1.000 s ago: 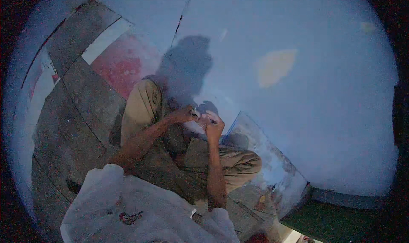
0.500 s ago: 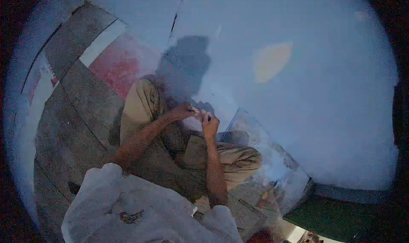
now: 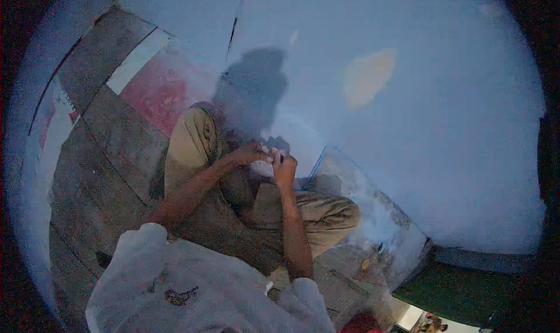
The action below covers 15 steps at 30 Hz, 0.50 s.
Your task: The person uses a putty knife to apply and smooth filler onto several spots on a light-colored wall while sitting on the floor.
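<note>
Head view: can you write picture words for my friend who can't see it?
The left hand and right hand of someone sitting in a white shirt and tan trousers meet close together; whatever they might hold is too dim to make out. Around them are a grey floor and a blue wall with a dark shadow.

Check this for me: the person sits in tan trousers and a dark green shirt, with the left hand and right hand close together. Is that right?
Not quite: the shirt is whitish, not dark green, as the head view shows. The tan trousers and the left hand close to the right hand are as you said.
</note>
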Motion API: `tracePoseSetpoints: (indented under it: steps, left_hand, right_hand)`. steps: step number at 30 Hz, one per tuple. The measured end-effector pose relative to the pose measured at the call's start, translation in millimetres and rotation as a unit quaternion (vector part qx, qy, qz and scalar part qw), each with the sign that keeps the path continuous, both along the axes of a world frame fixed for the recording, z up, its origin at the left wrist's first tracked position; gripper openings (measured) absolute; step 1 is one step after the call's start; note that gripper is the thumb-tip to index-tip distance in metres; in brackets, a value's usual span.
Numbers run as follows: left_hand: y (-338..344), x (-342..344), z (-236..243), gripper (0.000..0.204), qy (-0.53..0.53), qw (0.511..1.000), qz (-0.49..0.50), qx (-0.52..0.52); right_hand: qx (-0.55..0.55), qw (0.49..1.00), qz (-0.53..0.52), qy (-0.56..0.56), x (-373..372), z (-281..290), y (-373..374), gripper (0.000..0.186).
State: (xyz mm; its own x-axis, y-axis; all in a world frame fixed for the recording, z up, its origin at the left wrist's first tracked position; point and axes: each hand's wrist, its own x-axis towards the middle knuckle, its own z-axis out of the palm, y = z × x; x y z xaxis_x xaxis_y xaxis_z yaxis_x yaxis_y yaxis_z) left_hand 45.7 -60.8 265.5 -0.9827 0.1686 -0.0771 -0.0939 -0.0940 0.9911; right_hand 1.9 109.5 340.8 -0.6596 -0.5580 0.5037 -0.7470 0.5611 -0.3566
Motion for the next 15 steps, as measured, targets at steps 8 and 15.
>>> tracePoseSetpoints:
  steps: [8, 15]
  left_hand:
    - [-22.2, -3.5, -33.7, 0.04, 0.001, 0.984, -0.03, -0.176]
    - [-21.8, 12.5, -45.6, 0.038, -0.037, 0.982, 0.061, -0.174]
  right_hand:
    - [-0.115, 0.938, -0.038, -0.326, -4.5, -22.9, -3.3, 0.036]
    - [-0.158, 0.906, 0.047, -0.39, -3.2, -31.7, 6.7, 0.037]
